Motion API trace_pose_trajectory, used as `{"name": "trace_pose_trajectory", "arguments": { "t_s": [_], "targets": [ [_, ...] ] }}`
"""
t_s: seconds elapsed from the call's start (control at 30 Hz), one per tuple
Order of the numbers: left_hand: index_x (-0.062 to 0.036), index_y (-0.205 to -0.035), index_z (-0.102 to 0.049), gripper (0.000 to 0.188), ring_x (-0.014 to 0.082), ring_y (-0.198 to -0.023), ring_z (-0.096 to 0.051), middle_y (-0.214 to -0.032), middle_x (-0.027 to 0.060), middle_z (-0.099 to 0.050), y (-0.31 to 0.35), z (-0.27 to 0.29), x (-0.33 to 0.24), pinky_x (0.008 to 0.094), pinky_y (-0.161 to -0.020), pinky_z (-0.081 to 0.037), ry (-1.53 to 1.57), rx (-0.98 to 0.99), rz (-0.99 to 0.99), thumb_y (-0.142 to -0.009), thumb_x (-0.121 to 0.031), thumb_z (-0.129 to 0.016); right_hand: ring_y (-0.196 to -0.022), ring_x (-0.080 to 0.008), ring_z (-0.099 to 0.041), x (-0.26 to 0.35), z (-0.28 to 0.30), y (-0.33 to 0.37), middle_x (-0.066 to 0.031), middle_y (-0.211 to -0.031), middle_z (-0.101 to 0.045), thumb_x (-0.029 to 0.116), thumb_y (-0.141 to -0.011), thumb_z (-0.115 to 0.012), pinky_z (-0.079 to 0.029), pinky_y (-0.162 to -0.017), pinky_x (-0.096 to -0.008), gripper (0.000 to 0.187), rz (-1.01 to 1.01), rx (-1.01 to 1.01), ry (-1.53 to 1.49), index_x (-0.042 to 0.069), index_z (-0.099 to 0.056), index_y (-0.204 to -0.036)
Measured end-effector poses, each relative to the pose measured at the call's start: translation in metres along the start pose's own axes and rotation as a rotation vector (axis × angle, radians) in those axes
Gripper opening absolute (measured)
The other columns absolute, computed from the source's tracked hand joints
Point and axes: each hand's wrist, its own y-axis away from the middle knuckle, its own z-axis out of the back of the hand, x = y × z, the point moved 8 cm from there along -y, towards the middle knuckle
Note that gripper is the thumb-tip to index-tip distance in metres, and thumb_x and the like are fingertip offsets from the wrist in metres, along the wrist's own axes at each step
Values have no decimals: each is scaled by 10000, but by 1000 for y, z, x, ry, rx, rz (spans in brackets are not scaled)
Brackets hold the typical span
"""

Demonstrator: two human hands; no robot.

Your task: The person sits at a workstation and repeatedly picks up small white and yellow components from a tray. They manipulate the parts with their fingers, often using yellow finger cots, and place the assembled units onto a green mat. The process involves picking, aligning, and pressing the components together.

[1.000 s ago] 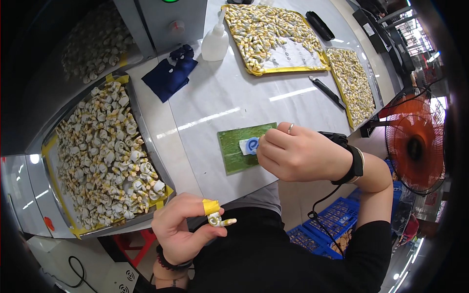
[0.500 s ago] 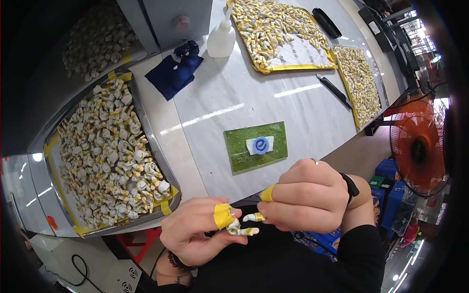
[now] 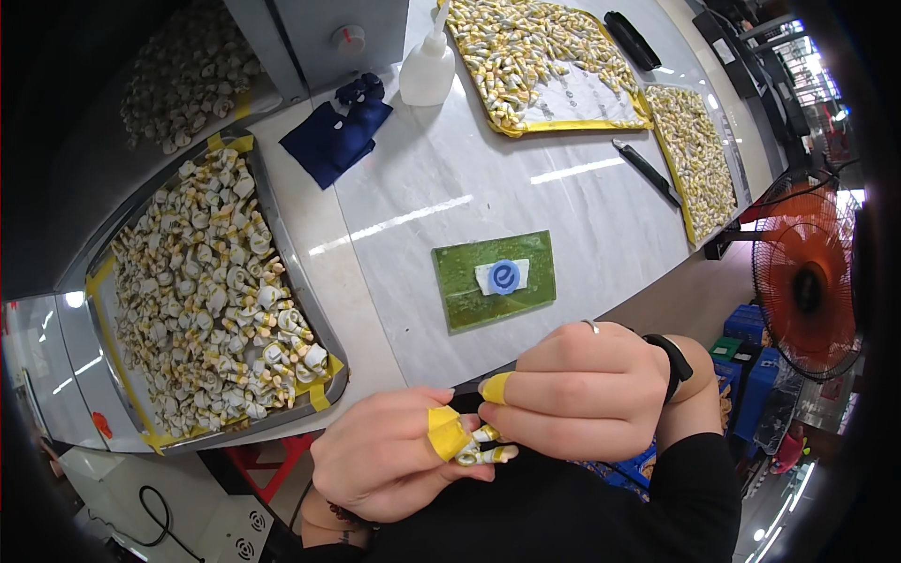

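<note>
Left hand: the left hand (image 3: pixel 389 460), at lower centre of the frame, grasps a small white-and-yellow piece (image 3: pixel 488 456) between thumb and index finger; yellow tape wraps that index finger.
Right hand: the right hand (image 3: pixel 582 394), just right of it, has its fingers curled and pinches a smaller white-and-yellow bit (image 3: pixel 485 433), mostly hidden by the fingertips. Yellow tape covers one of its fingertips too, and a ring shows on one finger.
Held pieces: close together between the hands, below centre of the frame; whether they touch cannot be told.
Green board: the flat green board (image 3: pixel 455 305) lies on the grey-white worktop (image 3: pixel 404 159) at centre, bearing a white pad (image 3: pixel 519 272) with a blue disc (image 3: pixel 504 277) on it.
Left tray: a metal-rimmed tray (image 3: pixel 302 314), filled with white-and-yellow pieces, at left.
Far trays: a yellow-edged tray (image 3: pixel 582 125) of small pieces at upper centre, partly bare at its near side; a narrower tray (image 3: pixel 678 192) beside it at upper right.
Tools: a dark-handled cutter (image 3: pixel 648 174) near the narrower tray; a white squeeze bottle (image 3: pixel 428 77) and dark blue cloth (image 3: pixel 330 145) at upper left of centre.
Fan: an orange fan (image 3: pixel 807 281) at right.
</note>
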Motion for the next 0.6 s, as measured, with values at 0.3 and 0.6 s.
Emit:
{"name": "trace_pose_trajectory", "arguments": {
  "t_s": [0.3, 0.6],
  "targets": [
    [-37, -828, -645, 319, 253, -753, -667, -826, 90, -687, -1, 1, -7, 362, -724, -573, -10, 32, -45, -600, -120, -853, -685, -155, -578, 7, 6, -5, -93, -817, -634, 6, -645, -693, -484, -589, -223, 135, -25, 40, 62, -3, -671, -778],
    [-45, -840, -647, 320, 247, -767, -666, -842, 79, -686, 1, -1, -9, 361, -740, -567, -37, 37, -41, -610, -137, -851, -658, -151, -565, 14, 6, -3, -92, -805, -629, 17, -642, -705, -477, -561, -227, 130, -4, 35, 119, -6, -667, -763]
  ]
}}
